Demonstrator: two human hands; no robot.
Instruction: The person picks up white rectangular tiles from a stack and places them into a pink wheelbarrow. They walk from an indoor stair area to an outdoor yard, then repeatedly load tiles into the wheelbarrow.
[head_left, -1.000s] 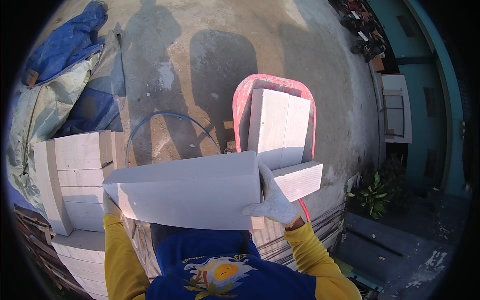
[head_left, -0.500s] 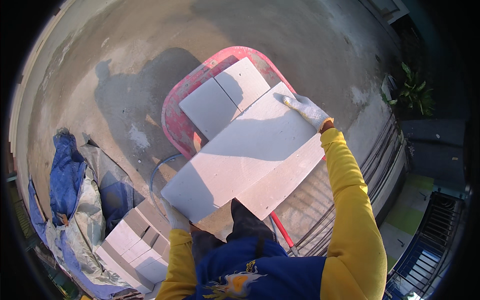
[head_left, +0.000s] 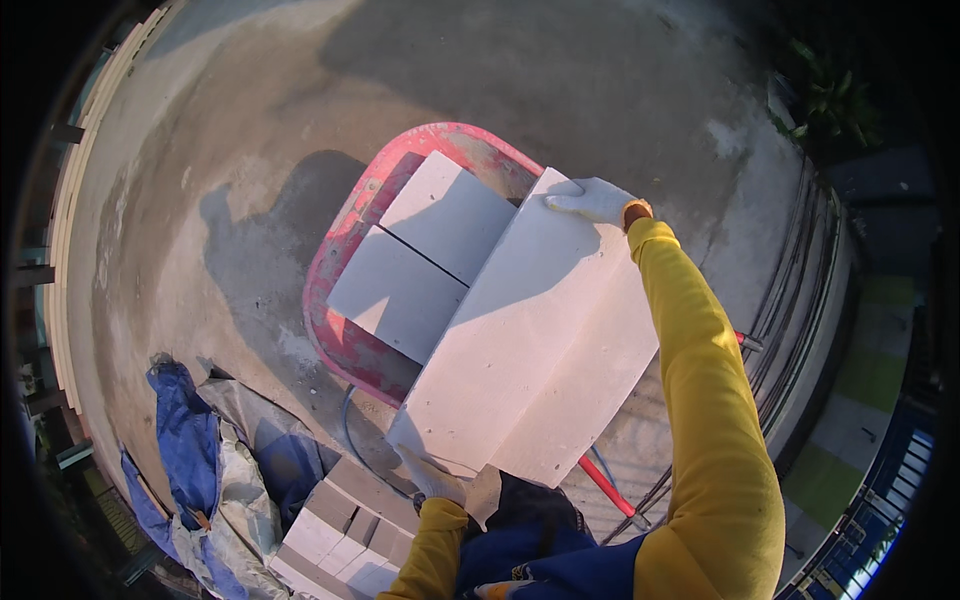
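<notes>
A long white concrete block lies between my hands, over the near side of a red wheelbarrow. My right hand, in a white glove, grips its far end with the thumb on top. Its near end rests in my left hand, gloved too, with the fingers partly hidden. Along the block's right side lies another white block, slightly lower. Two more blocks, a farther one and a nearer one, sit side by side in the wheelbarrow's tray with a narrow gap between them.
Several stacked blocks stand at the lower left, beside a crumpled blue and grey tarp. A red wheelbarrow handle shows by my legs. Long thin rods lie along the right edge of the concrete floor. A plant is farther back.
The long block has turned to lie more steeply, in line with the block beside it. My left hand has moved right with its near end. The whole view has shifted too.
</notes>
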